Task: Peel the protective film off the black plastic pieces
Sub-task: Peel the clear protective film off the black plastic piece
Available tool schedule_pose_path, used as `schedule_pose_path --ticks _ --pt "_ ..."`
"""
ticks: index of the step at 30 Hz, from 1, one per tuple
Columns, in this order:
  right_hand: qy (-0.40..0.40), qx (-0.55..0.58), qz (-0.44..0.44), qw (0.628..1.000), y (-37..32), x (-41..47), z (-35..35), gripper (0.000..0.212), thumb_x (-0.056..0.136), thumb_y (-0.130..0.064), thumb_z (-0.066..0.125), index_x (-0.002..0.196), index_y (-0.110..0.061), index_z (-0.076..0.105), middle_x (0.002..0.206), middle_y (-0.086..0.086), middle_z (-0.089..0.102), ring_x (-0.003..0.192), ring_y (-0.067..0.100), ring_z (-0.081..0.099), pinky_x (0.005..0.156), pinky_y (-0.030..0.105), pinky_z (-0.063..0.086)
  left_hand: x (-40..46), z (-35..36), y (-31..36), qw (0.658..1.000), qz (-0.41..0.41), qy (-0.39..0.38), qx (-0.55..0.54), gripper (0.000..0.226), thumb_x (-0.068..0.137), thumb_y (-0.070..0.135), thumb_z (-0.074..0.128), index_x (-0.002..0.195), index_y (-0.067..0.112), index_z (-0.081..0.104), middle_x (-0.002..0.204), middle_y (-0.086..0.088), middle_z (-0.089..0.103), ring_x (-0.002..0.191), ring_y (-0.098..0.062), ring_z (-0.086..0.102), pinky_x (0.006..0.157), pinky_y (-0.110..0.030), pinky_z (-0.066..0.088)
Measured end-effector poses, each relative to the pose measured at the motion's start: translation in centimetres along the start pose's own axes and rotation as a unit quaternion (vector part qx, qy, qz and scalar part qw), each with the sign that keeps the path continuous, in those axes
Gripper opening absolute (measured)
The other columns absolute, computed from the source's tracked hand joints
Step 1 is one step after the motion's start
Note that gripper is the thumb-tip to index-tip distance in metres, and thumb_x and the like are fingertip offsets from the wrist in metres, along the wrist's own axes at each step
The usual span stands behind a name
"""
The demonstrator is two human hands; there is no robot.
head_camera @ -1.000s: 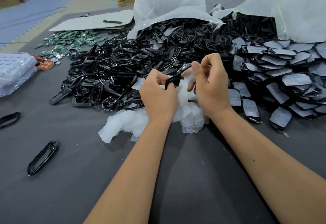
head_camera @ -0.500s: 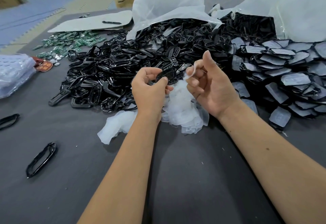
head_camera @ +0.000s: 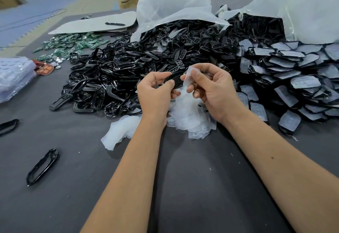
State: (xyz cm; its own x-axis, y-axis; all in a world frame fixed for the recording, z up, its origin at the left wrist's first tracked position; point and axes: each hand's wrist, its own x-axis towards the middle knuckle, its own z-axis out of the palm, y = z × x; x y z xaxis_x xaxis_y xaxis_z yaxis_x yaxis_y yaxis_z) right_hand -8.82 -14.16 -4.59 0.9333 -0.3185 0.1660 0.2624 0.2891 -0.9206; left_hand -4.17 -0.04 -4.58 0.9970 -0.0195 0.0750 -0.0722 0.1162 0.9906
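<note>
Black plastic piece [head_camera: 175, 80] in left hand's [head_camera: 156, 93] grip; film [head_camera: 189, 75] pinched in right hand [head_camera: 212, 89]

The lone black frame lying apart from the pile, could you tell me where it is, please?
In the head view the lone black frame lies at lower left on the grey table, left of the left forearm.

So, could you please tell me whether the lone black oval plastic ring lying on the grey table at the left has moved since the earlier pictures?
No. The black oval plastic ring lies in the same spot on the grey table, left of the white film scraps.
</note>
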Motion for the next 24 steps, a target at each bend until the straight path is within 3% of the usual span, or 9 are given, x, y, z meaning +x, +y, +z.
schedule_pose_path --ticks 5,9,12,18,20,24 --pt "0.003 -0.034 -0.004 0.999 0.23 0.0 -0.12 0.007 0.097 -0.014 0.072 0.092 -0.01 0.071 0.082 0.008 0.074 0.059 0.015 0.063 0.045 0.022 0.042 -0.07 0.08 -0.02 1.0 -0.006 0.0 0.007 0.018 0.09 -0.007 0.067 0.097 0.008 0.072 0.088 -0.017 0.071 0.053 -0.017 0.068 0.051 -0.027 0.052" --pt "0.031 -0.036 -0.007 0.999 0.15 0.08 -0.11 0.011 0.09 -0.017 0.079 0.079 -0.017 0.076 0.066 0.001 0.059 0.051 0.013 0.045 0.043 0.025 0.033 -0.04 0.11 -0.03 1.0 -0.009 -0.004 -0.002 0.018 0.09 -0.007 0.067 0.098 0.008 0.072 0.082 -0.012 0.071 0.054 -0.018 0.068 0.051 -0.026 0.052" --pt "0.043 -0.01 -0.003 0.999 0.13 0.18 -0.02 0.012 0.099 -0.012 0.069 0.088 -0.008 0.068 0.069 0.006 0.061 0.051 0.012 0.051 0.04 0.021 0.037 -0.01 0.12 -0.04 1.0 -0.005 -0.01 -0.006 0.018 0.09 -0.009 0.066 0.098 0.006 0.072 0.079 -0.009 0.071 0.054 -0.018 0.068 0.053 -0.026 0.053" --pt "0.033 0.013 0.025 0.999 0.11 0.31 0.11 0.014 0.112 -0.019 0.047 0.103 -0.008 0.049 0.097 0.019 0.078 0.06 0.018 0.067 0.041 0.022 0.042 0.05 0.06 -0.11 1.0 -0.001 -0.01 -0.007 0.017 0.09 -0.007 0.067 0.097 0.008 0.071 0.073 -0.005 0.07 0.054 -0.018 0.068 0.054 -0.025 0.053" --pt "0.023 0.005 0.024 0.999 0.3 0.36 0.04 0.008 0.11 -0.015 0.051 0.109 -0.008 0.048 0.096 0.019 0.078 0.062 0.02 0.069 0.045 0.023 0.046 0.03 0.03 -0.12 1.0 0.0 -0.01 -0.008 0.017 0.09 -0.007 0.067 0.096 0.008 0.071 0.071 -0.003 0.07 0.054 -0.018 0.068 0.054 -0.026 0.054" --pt "0.007 -0.024 0.019 0.999 0.59 0.44 -0.06 0.019 0.098 -0.002 0.067 0.11 -0.005 0.053 0.095 0.018 0.079 0.069 0.021 0.071 0.056 0.024 0.052 0.02 0.04 -0.12 1.0 -0.003 -0.008 -0.015 0.016 0.09 -0.008 0.067 0.097 0.006 0.071 0.07 -0.004 0.071 0.054 -0.018 0.068 0.054 -0.025 0.054"
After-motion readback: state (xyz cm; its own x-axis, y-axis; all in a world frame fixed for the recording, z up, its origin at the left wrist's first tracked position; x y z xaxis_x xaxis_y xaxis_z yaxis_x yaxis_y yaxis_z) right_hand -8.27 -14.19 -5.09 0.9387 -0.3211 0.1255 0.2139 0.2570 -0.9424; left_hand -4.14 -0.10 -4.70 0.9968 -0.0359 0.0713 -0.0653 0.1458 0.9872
